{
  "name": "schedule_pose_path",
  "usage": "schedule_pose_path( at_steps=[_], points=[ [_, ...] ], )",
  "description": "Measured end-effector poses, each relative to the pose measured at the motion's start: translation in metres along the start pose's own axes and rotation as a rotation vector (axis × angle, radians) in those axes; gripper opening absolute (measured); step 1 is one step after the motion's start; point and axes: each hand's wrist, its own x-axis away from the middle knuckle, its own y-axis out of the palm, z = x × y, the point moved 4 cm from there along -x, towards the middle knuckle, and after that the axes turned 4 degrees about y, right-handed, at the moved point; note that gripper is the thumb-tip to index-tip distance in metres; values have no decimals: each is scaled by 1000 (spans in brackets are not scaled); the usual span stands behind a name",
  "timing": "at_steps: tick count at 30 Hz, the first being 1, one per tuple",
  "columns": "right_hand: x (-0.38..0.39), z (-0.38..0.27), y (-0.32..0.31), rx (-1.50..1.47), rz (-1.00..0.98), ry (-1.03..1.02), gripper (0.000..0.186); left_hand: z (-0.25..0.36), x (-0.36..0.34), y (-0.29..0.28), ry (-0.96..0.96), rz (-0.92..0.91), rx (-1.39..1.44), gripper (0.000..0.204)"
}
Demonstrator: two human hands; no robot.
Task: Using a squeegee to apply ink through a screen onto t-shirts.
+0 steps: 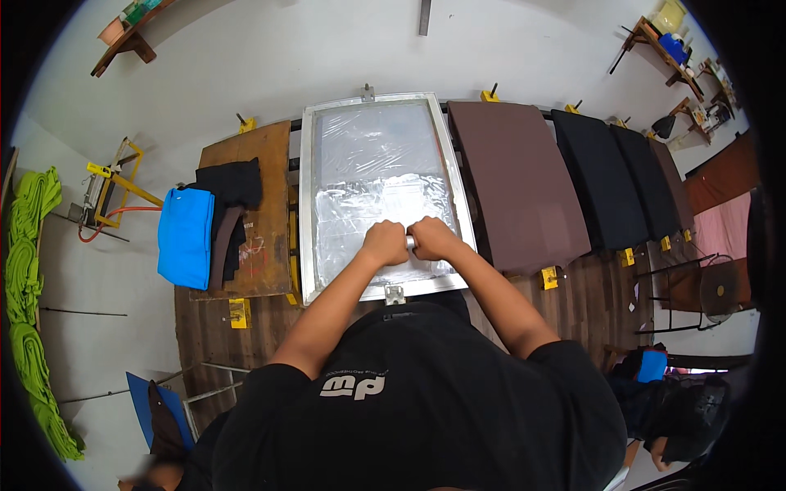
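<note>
A screen-printing frame [306, 204] with silvery metal edges lies in front of me. Wrinkled clear plastic film [360, 123] covers its mesh, with a shiny, lighter area across the middle. Over the frame's near part, my left hand [386, 243] and my right hand [434, 239] are closed side by side. Between the two fists shows a short piece of a silvery rounded bar [411, 242], which both hands grip. The rest of the bar is hidden by my fingers, so its kind cannot be made out. A metal hinge clamp [395, 294] sits at the frame's near edge.
Left of the frame, a wooden board [270, 196] bears folded blue cloth [187, 237] and dark garments [231, 184]. Brown fabric on a board [520, 188] and black fabric-covered boards [602, 176] line the right. Yellow brackets [239, 313] stick out below. Another person [684, 417] is at lower right.
</note>
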Motion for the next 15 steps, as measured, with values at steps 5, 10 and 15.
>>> schedule_pose_path(
  at_steps=[5, 10, 15],
  points=[
    [38, -23, 19, -6, -77, -1, 18, 13, 38, 19, 30, -78, 55, 21],
    [36, -18, 9, -100, -196, -25, 17, 12, 35, 10, -9, -201, 128, 26],
    [6, -11, -29, -46, -32, 92, 13, 7, 5, -28, -42, -33, 95, 22]
  ],
)
